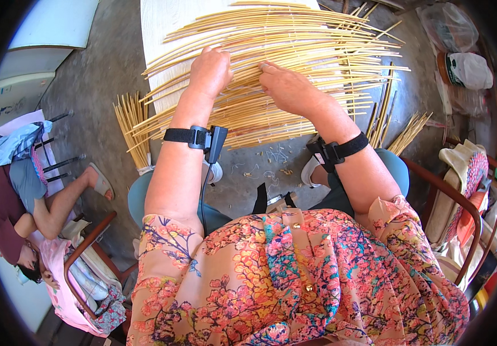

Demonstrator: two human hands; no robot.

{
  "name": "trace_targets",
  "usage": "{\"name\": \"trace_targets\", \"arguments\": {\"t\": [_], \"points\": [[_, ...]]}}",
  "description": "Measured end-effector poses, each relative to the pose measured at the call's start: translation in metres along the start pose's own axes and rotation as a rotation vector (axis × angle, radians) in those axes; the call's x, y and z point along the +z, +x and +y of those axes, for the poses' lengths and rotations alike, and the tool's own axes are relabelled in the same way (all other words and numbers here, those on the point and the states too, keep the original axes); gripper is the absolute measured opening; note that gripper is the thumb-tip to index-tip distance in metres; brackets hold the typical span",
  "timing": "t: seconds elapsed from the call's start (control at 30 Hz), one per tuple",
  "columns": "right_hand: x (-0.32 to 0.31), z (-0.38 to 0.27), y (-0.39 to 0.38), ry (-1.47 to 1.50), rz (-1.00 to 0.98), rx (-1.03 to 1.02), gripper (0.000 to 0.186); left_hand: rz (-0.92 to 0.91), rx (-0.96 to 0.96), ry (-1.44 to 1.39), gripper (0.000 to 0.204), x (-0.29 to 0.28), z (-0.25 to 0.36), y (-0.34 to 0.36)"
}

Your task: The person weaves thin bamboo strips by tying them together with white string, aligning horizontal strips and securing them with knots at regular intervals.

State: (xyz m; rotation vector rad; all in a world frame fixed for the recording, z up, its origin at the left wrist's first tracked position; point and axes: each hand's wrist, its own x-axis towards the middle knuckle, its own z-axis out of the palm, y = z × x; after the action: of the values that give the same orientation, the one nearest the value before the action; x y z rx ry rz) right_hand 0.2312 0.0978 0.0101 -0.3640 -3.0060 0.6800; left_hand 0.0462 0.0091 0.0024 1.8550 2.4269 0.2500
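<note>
Fingers of L hand curled together; those of R hand bunched too, tips down at the sticks. Can't tell what, if anything, either grips. Both hands backs up, over the table, forearms reaching in from its near side, R angled inward. Sticks lie crosswise on table, long axis approx. L–R, many ends past its sides. Bundle off table's near L corner.
</note>
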Motion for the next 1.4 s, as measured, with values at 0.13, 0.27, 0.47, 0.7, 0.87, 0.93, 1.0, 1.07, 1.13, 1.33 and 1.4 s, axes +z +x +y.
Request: {"name": "trace_targets", "arguments": {"t": [0.13, 0.27, 0.47, 0.7, 0.87, 0.93, 1.0, 1.07, 1.13, 1.33, 1.4], "points": [[0.0, 0.001, -0.001, 0.022, 0.008, 0.006, 0.01, -0.017, 0.001, 0.06, 0.01, -0.004, 0.006, -0.002], [-0.004, 0.0, 0.001, 0.027, -0.028, 0.02, 0.01, -0.116, -0.064, -0.01, 0.017, -0.012, 0.011, -0.002], [-0.012, -0.004, 0.008, 0.252, 0.287, 0.112, 0.014, -0.165, -0.214, -0.406, 0.016, -0.006, -0.01, -0.003], [-0.012, -0.023, 0.02, 1.054, 0.26, 0.653, 0.012, -0.162, -0.282, -0.624, 0.018, 0.0, -0.013, -0.005], [-0.001, -0.039, 0.024, 1.251, -0.008, 0.784, 0.012, -0.153, -0.317, -0.646, 0.019, -0.004, -0.005, -0.002], [0.006, -0.039, 0.026, 1.259, -0.003, 0.796, 0.012, -0.177, -0.344, -0.657, 0.019, -0.002, -0.001, 0.001], [0.012, -0.038, 0.029, 1.267, 0.002, 0.805, 0.012, -0.179, -0.365, -0.684, 0.018, 0.0, -0.002, 0.002], [0.016, -0.038, 0.032, 1.192, 0.032, 0.807, 0.011, -0.193, -0.388, -0.708, 0.017, 0.002, -0.007, 0.001], [0.015, -0.039, 0.032, 1.213, 0.025, 0.828, 0.011, -0.211, -0.411, -0.735, 0.017, 0.003, -0.008, 0.001], [0.016, -0.039, 0.031, 1.234, 0.014, 0.805, 0.012, -0.295, -0.461, -0.768, 0.011, -0.006, -0.005, 0.004], [0.018, -0.037, 0.031, 1.238, 0.02, 0.792, 0.013, -0.304, -0.461, -0.784, 0.011, -0.007, -0.005, 0.004]]}}
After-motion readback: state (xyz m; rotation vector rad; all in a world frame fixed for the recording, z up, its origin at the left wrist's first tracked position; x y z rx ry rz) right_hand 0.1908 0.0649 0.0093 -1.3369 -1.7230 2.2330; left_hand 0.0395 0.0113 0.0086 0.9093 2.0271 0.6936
